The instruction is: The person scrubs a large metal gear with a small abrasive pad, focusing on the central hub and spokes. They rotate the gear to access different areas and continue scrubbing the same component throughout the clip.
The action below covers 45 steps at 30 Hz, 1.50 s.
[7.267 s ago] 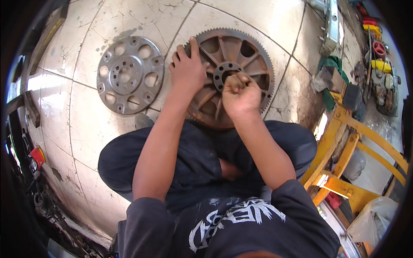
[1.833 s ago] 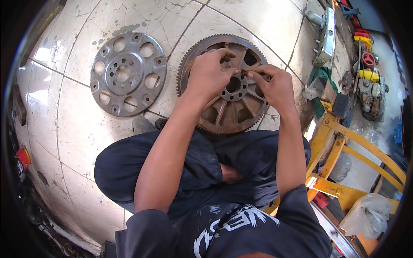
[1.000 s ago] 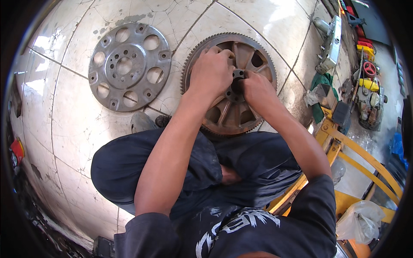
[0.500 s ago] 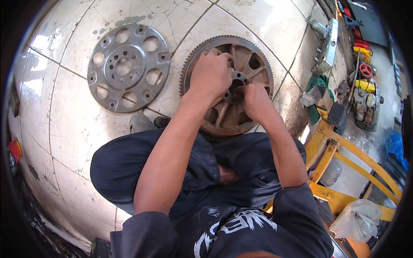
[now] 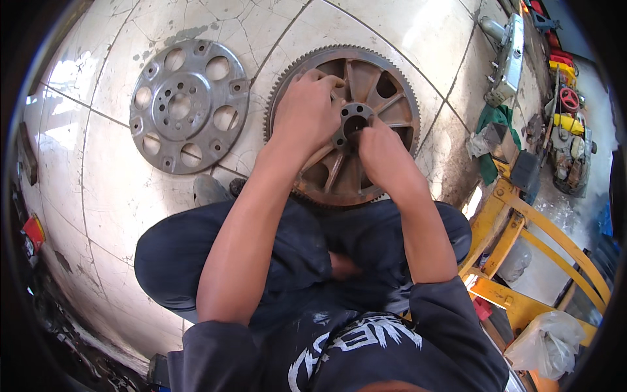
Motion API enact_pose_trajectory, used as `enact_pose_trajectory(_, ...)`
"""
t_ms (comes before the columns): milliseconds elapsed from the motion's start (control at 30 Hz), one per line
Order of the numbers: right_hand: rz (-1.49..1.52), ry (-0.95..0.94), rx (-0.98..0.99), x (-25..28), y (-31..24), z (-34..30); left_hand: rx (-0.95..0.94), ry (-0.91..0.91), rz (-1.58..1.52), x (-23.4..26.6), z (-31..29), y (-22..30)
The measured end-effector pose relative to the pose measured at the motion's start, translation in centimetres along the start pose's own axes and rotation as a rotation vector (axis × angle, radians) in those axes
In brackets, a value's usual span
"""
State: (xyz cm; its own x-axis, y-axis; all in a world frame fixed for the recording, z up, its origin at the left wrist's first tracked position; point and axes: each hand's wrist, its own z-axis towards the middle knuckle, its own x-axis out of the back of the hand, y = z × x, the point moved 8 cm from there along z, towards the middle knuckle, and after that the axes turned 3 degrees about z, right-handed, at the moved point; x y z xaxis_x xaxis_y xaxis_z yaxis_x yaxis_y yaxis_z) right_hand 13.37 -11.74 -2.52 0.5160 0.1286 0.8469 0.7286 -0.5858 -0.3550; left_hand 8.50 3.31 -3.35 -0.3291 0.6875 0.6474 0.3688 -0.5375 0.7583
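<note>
In front of my folded legs lies a rusty brown flywheel [image 5: 392,103] with a toothed rim and radial spokes. Its hub [image 5: 356,111] has a ring of small holes around a large dark bore. My left hand [image 5: 308,110] is over the upper left spokes, fingers curled, thumb beside the hub; whatever is between them is hidden. My right hand [image 5: 386,155] is closed with its fingertips at the right edge of the bore, and what it pinches cannot be seen. To the left, a flat grey steel disc [image 5: 199,112] with large round holes lies on the tiles.
Cracked pale floor tiles [image 5: 108,189] surround the parts. At right are a yellow metal frame [image 5: 506,238], a clear plastic bag [image 5: 547,343], a green cloth [image 5: 488,171] and a metal machine part [image 5: 508,68]. Farther right stands a machine with a red handwheel [image 5: 569,99].
My left hand has shifted slightly left and my right hand a little lower, so more of the hub and bore shows. The whole view has shifted slightly.
</note>
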Motion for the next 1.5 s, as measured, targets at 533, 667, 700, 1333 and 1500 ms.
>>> enact_pose_trajectory(533, 0.042, 0.019, 0.052, 2.1, -1.3, -0.2, -0.071, -0.007, 0.012, 0.0, -0.1, 0.3)
enact_pose_trajectory(667, -0.168, -0.084, 0.139, 0.9, -0.9, 1.3, -0.063, -0.027, 0.002, 0.0, 0.2, 0.9)
enact_pose_trajectory(700, -0.128, -0.088, 0.094, 0.6, -0.4, 0.9, -0.039, -0.045, -0.004, -0.2, 0.1, 1.0)
enact_pose_trajectory(1333, 0.001, -0.250, -0.084, 0.6, 0.3, 1.5, -0.056, -0.012, -0.009, -0.1, -0.3, 0.4)
enact_pose_trajectory(1500, -0.177, -0.250, 0.056, 0.2, -0.1, 1.9, -0.061, -0.027, 0.034, -0.2, 0.0, 0.8)
